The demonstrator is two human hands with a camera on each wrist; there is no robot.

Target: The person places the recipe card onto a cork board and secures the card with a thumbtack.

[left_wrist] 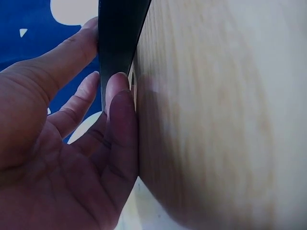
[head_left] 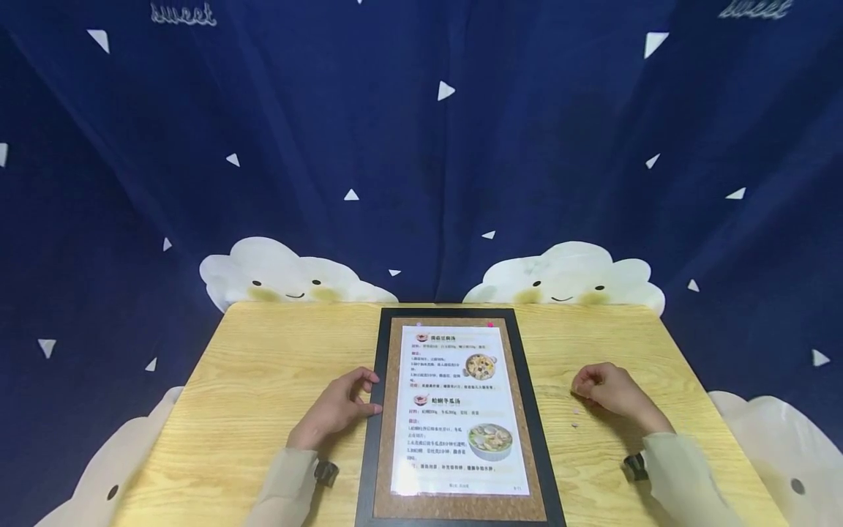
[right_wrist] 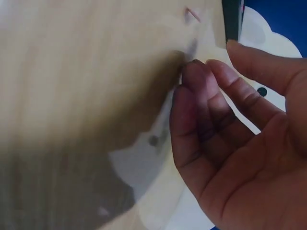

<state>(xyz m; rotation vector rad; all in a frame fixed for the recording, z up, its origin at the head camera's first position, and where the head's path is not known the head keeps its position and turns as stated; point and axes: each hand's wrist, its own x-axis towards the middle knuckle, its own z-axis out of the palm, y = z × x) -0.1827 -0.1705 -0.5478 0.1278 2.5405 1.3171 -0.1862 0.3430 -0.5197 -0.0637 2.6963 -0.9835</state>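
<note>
A cork board (head_left: 535, 479) in a black frame (head_left: 523, 359) lies on the table in the head view. A printed recipe sheet (head_left: 431, 439), with photos of soups, lies on it, with a pale pin (head_left: 418, 324) and a pink pin (head_left: 490, 325) at its top edge. My left hand (head_left: 334, 411) is at the frame's left side, its fingertips right at the black edge; the left wrist view shows the thumb along that edge (left_wrist: 117, 43). To the right of the board, my right hand (head_left: 612, 393) rests on the table, fingers loosely curled with nothing between them.
Two tiny objects, one pinkish (head_left: 576, 411) and one greyish (head_left: 574, 425), lie on the wooden table (head_left: 263, 344) between the board and my right hand. Behind the table's far edge hangs a dark blue curtain (head_left: 395, 146) with clouds and white triangles.
</note>
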